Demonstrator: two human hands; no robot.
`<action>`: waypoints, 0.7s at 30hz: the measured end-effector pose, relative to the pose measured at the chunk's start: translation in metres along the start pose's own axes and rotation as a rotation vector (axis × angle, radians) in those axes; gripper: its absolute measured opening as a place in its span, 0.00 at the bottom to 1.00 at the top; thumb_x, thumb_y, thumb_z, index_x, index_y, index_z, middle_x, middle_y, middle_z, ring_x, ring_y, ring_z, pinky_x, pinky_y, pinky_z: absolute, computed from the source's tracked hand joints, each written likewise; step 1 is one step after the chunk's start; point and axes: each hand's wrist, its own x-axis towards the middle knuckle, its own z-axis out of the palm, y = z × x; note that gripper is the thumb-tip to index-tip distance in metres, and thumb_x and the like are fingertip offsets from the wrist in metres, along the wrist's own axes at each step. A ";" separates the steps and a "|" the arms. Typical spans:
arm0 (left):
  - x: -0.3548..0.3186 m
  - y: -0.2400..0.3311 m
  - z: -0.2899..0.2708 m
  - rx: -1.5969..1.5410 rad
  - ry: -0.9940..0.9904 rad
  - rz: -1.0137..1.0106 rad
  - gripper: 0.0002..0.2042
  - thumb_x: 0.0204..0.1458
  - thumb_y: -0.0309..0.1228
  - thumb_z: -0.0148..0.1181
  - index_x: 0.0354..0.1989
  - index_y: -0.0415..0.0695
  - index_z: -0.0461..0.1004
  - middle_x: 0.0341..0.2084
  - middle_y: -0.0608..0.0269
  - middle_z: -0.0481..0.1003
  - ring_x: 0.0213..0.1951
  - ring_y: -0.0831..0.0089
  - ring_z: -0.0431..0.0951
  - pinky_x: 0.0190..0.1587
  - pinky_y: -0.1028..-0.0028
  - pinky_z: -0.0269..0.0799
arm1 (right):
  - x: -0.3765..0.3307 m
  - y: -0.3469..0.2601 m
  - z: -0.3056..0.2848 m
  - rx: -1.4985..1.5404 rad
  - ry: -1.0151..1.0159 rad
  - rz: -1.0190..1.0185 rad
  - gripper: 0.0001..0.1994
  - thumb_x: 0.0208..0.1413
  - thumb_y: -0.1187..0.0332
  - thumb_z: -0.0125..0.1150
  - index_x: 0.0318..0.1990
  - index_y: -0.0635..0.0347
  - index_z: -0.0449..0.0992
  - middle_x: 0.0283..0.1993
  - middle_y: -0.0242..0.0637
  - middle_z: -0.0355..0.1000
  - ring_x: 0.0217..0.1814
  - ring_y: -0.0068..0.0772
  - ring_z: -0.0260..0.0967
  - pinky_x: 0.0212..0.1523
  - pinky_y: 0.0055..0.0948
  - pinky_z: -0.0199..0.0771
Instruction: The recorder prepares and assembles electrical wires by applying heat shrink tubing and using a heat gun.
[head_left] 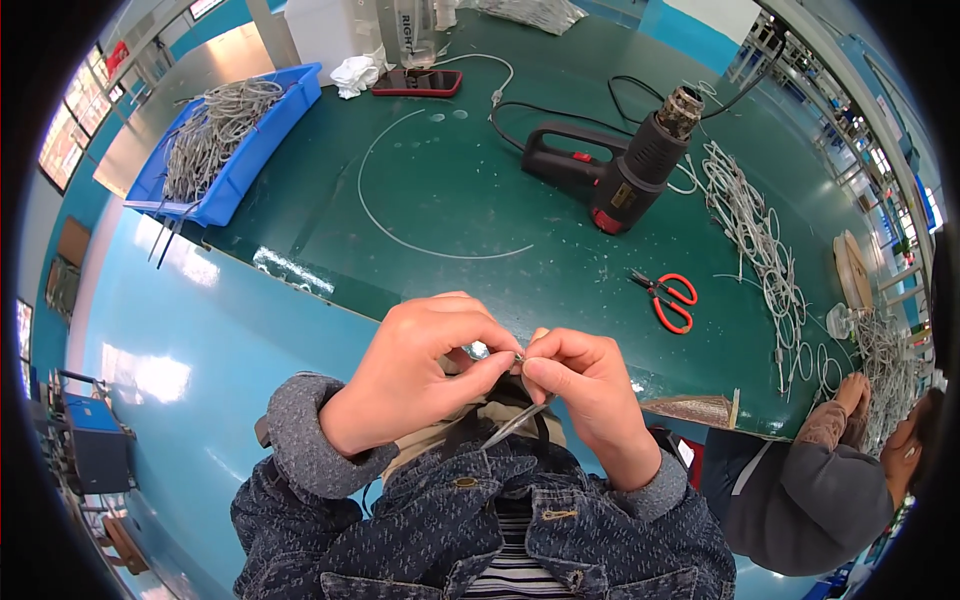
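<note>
Close to the table's front edge, my left hand and my right hand meet fingertip to fingertip. Both are closed in a pinch around the end of a thin grey cable, which hangs from my right fingers toward my lap. The small piece between the fingertips is mostly hidden. Beyond my right hand lie small scissors with red handles, blades slightly parted. A thin pale tube or wire curves across the green tabletop ahead of my hands.
A black heat gun stands at the back right, its cord trailing behind. Grey cables fill a blue tray at the left; more cables lie right. A phone and crumpled tissue sit at the back. A co-worker works at right.
</note>
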 end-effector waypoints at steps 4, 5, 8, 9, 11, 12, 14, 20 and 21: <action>0.000 0.005 0.000 0.078 0.011 0.014 0.03 0.43 0.20 0.61 0.28 0.39 0.77 0.24 0.60 0.76 0.29 0.72 0.75 0.27 0.77 0.71 | -0.005 -0.001 -0.004 -0.093 0.001 -0.018 0.06 0.55 0.71 0.58 0.31 0.66 0.75 0.24 0.26 0.69 0.27 0.13 0.62 0.28 0.15 0.60; 0.002 0.001 -0.002 0.089 0.017 0.064 0.03 0.43 0.20 0.61 0.28 0.39 0.77 0.24 0.60 0.76 0.29 0.72 0.75 0.27 0.77 0.71 | -0.002 0.000 -0.005 -0.122 0.010 -0.002 0.06 0.54 0.71 0.58 0.31 0.65 0.75 0.23 0.26 0.68 0.27 0.13 0.61 0.28 0.15 0.59; -0.005 -0.005 -0.006 0.278 -0.001 0.170 0.04 0.41 0.20 0.63 0.27 0.39 0.76 0.24 0.60 0.75 0.29 0.69 0.75 0.30 0.74 0.71 | -0.001 0.009 -0.002 -0.193 0.010 0.069 0.06 0.54 0.70 0.59 0.30 0.64 0.75 0.22 0.24 0.67 0.25 0.11 0.59 0.25 0.15 0.57; -0.004 -0.006 -0.007 0.261 -0.034 0.153 0.05 0.41 0.21 0.63 0.28 0.39 0.77 0.25 0.61 0.76 0.30 0.67 0.75 0.31 0.73 0.71 | 0.000 0.009 -0.007 -0.223 0.015 0.021 0.06 0.54 0.70 0.59 0.30 0.64 0.75 0.22 0.24 0.67 0.25 0.11 0.59 0.25 0.15 0.57; -0.005 -0.005 -0.008 0.263 -0.064 0.138 0.05 0.40 0.21 0.63 0.28 0.40 0.77 0.25 0.61 0.76 0.30 0.66 0.75 0.32 0.71 0.71 | -0.001 0.013 -0.008 -0.231 -0.008 0.035 0.06 0.53 0.70 0.59 0.29 0.64 0.76 0.20 0.23 0.66 0.23 0.11 0.58 0.24 0.16 0.55; -0.004 -0.005 -0.009 0.238 -0.084 0.152 0.05 0.40 0.21 0.63 0.28 0.40 0.77 0.25 0.61 0.76 0.31 0.66 0.75 0.32 0.71 0.71 | 0.000 0.011 -0.006 -0.238 -0.018 0.011 0.06 0.53 0.70 0.59 0.29 0.64 0.76 0.20 0.23 0.66 0.23 0.11 0.58 0.24 0.16 0.55; -0.004 -0.007 -0.011 0.178 -0.130 0.157 0.05 0.41 0.22 0.63 0.28 0.41 0.77 0.26 0.61 0.76 0.32 0.66 0.75 0.32 0.70 0.71 | -0.002 0.008 -0.006 -0.274 -0.042 0.048 0.06 0.53 0.71 0.60 0.29 0.65 0.76 0.20 0.25 0.67 0.24 0.12 0.60 0.24 0.16 0.56; 0.000 -0.006 -0.025 0.248 -0.269 0.160 0.04 0.45 0.24 0.61 0.30 0.43 0.76 0.26 0.62 0.75 0.34 0.66 0.74 0.34 0.69 0.71 | 0.004 0.002 -0.001 -0.367 -0.098 0.070 0.06 0.53 0.71 0.61 0.28 0.65 0.77 0.20 0.25 0.68 0.23 0.12 0.59 0.23 0.16 0.56; 0.001 -0.005 -0.027 0.281 -0.316 0.164 0.04 0.46 0.25 0.60 0.31 0.43 0.75 0.27 0.62 0.75 0.34 0.65 0.74 0.34 0.68 0.71 | 0.005 0.001 -0.001 -0.390 -0.128 0.057 0.07 0.53 0.70 0.60 0.29 0.65 0.77 0.20 0.25 0.68 0.23 0.12 0.59 0.23 0.17 0.56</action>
